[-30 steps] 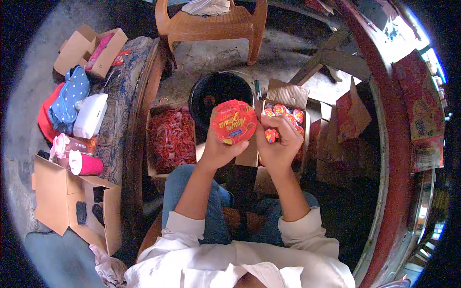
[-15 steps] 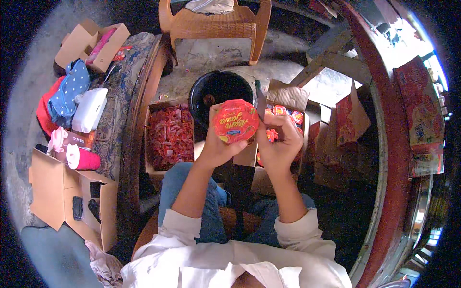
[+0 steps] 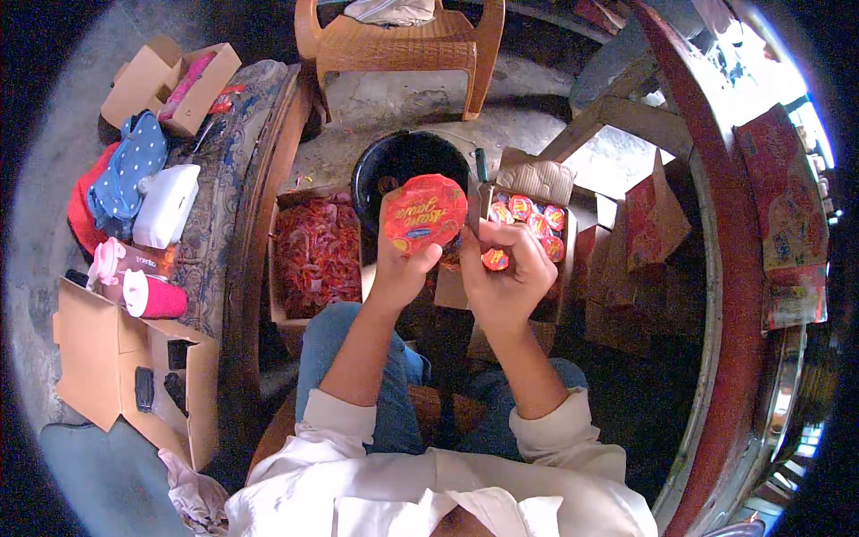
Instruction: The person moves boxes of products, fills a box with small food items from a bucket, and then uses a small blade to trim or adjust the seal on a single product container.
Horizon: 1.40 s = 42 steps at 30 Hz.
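My left hand [image 3: 403, 268] is wrapped round a round red tub [image 3: 424, 213] with a printed lid turned up toward me, thumb on its near rim. My right hand [image 3: 510, 273] is closed, pinching a narrow grey blade that looks like a knife [image 3: 474, 199]. Its blade points away from me, close against the right edge of the tub; the handle is hidden in my fingers. Just beyond both hands stands a black bucket [image 3: 367, 166]. An open carton [image 3: 565, 268] beside my right hand holds several small round red-and-white packs [image 3: 537, 224].
Left of my hands, a carton [image 3: 277, 309] is filled with red plastic scraps [image 3: 318, 255]. A brown woven chair [image 3: 398, 54] stands beyond the bucket. A patterned bench [image 3: 210, 224] carries bags, a white case [image 3: 167, 206] and a pink tumbler [image 3: 161, 295]. A red beam [image 3: 693, 134] runs along the right.
Both hands have moved slightly left, and the tub has tilted. The blade now lies closer along the tub's right edge. More of the round packs behind my right hand show.
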Available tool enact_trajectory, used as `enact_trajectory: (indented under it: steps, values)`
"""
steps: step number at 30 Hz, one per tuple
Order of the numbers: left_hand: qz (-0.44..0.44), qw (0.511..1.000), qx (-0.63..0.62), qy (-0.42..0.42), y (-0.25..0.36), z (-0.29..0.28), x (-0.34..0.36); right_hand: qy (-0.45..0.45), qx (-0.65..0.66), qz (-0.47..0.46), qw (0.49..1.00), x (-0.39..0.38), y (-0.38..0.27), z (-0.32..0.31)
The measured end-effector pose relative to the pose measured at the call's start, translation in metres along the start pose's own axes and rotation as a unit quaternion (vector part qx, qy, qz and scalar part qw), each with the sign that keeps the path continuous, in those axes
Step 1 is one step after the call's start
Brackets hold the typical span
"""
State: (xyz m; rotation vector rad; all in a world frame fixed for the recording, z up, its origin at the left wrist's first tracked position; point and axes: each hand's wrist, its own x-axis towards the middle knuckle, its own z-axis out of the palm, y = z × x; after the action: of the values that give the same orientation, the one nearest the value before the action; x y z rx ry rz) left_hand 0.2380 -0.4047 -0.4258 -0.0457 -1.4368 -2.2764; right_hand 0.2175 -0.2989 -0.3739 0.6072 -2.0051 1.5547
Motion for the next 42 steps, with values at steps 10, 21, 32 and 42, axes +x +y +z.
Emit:
enact_trajectory:
  steps: [10,21,32,42]
  values:
    - [-0.01,1.0,-0.015,-0.018,0.002,-0.001,-0.001,0.02,-0.021,-0.032,0.999,0.0,-0.001,0.004]
    - [0.058,0.996,0.057,0.045,0.048,-0.048,0.007,-0.033,0.02,-0.069,0.997,-0.005,-0.019,0.036]
    - [0.161,0.947,0.153,0.234,0.081,-0.137,-0.001,-0.113,0.157,0.015,0.981,-0.019,-0.054,0.145]
    - [0.155,0.944,0.138,0.257,0.081,-0.141,0.006,-0.078,0.193,0.077,0.975,-0.036,-0.04,0.186]
